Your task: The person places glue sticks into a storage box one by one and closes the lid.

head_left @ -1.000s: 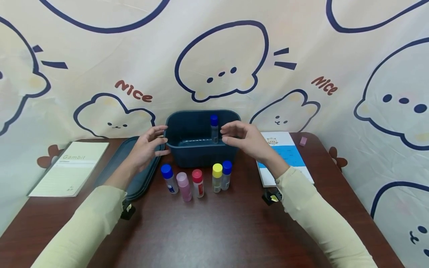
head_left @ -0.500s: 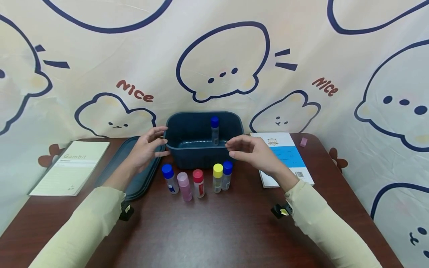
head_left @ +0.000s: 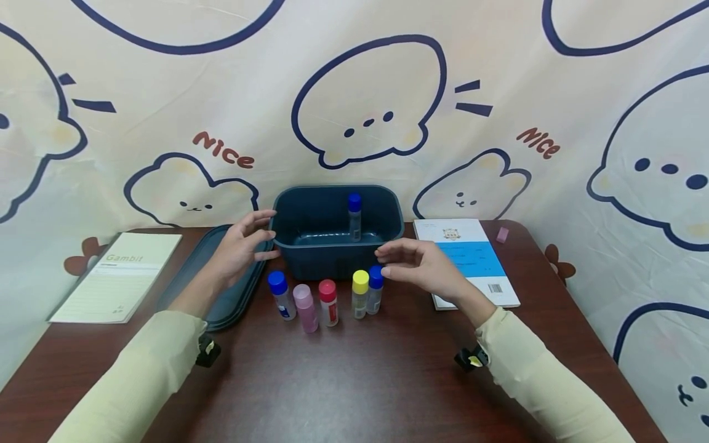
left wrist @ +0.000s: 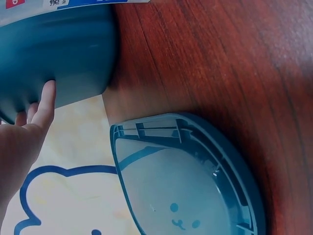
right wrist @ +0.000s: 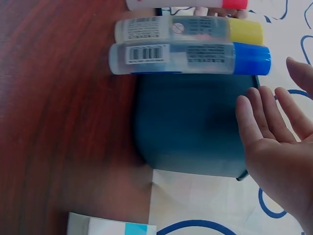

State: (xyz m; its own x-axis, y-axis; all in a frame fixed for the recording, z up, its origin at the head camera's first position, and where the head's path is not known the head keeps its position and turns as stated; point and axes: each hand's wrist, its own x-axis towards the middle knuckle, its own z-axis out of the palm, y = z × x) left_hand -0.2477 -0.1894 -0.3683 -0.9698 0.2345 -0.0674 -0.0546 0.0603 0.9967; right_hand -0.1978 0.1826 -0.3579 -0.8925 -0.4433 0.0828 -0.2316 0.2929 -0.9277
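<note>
A dark teal plastic bin [head_left: 318, 263] stands at the back of the table, with a blue-capped clear bottle [head_left: 355, 223] upright inside its right half. My left hand [head_left: 235, 249] rests its spread fingers against the bin's left side; the left wrist view shows fingertips on the wall. Loosely bent and holding nothing, my right hand [head_left: 418, 264] hovers at the bin's front right corner. Its fingertips come close to another blue-capped bottle [head_left: 374, 296], which stands beside a yellow-capped bottle [head_left: 359, 300]. Left of these stand a red-capped bottle [head_left: 329, 307], a pink bottle [head_left: 306, 312] and a third blue-capped bottle [head_left: 282, 299].
The bin's teal lid [head_left: 238, 307] lies on the table under my left forearm. A pale notebook [head_left: 113, 283] lies at the far left. On the right are a white and blue booklet [head_left: 471, 258] and a small pink block [head_left: 502, 234]. A patterned cloth [head_left: 354, 92] hangs behind.
My right hand has drawn back from the bin's right part, moving down and to the right toward the blue-capped bottle in front. My left hand has stayed at the bin's left side.
</note>
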